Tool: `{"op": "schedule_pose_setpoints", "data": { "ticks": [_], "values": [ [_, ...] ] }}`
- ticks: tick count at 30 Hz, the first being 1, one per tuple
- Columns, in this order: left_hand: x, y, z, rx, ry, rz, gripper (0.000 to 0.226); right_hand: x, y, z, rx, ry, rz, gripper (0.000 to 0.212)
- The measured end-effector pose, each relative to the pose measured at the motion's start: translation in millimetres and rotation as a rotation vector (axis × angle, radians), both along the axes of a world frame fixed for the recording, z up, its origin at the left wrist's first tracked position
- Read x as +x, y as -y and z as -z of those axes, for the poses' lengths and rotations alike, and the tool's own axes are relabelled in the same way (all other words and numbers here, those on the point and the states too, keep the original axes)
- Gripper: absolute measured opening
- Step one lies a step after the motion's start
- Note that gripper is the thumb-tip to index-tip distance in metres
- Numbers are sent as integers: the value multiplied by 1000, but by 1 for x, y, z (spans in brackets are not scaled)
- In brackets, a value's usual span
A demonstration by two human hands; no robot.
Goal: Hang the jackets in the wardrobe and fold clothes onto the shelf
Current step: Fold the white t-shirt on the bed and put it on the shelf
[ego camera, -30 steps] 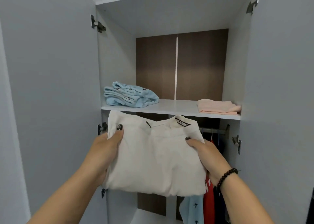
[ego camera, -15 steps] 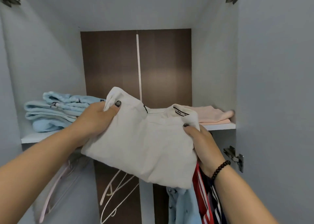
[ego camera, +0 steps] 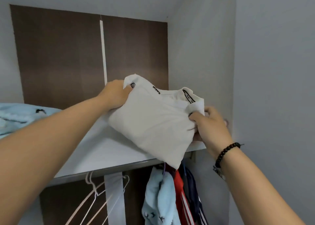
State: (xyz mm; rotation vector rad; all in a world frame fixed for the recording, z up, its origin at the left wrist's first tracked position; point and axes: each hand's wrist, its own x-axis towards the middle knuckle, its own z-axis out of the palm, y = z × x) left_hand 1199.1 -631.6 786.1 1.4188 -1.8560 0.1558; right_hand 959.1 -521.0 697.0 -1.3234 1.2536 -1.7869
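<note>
Currently, both hands clamp the folded white shirt [ego camera: 153,122] over the shelf [ego camera: 105,149] at its right end: left hand [ego camera: 115,95] grips the far-left corner, right hand [ego camera: 209,124] pinches the collar side. Its lower corner overhangs the front edge.

One folded white garment [ego camera: 153,122] over the shelf [ego camera: 102,149]; one light-blue pile [ego camera: 20,115] at its left; below the shelf, two empty hangers [ego camera: 95,199] and three hanging garments [ego camera: 172,195].
</note>
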Motion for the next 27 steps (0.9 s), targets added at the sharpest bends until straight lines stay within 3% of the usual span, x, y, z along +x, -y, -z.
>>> {"op": "schedule_pose_setpoints", "data": {
  "ticks": [5,9,13,16,19,21,23,25,27],
  "values": [
    [-57,67,-32,-31,150,34,41,-30,27,-5,-8,58,71,26],
    [-102,101,-45,-96,290,42,46,-45,41,3,-22,-7,119,26],
    [-140,125,-33,0,398,96,46,-50,44,16,-37,45,132,26],
    [-161,141,-7,88,495,114,45,-50,42,25,-51,-37,211,35],
    [-175,155,20,126,520,116,40,-51,37,27,-46,-305,385,44],
    [-175,154,27,133,425,145,34,-49,31,25,-86,-629,645,46],
    [-168,142,24,141,321,150,44,-46,23,18,-237,-771,793,39],
    [-158,125,22,192,325,111,52,-38,18,13,-421,-816,808,30],
    [-146,105,26,297,399,87,54,-30,19,10,-515,-894,694,22]
  ]
}}
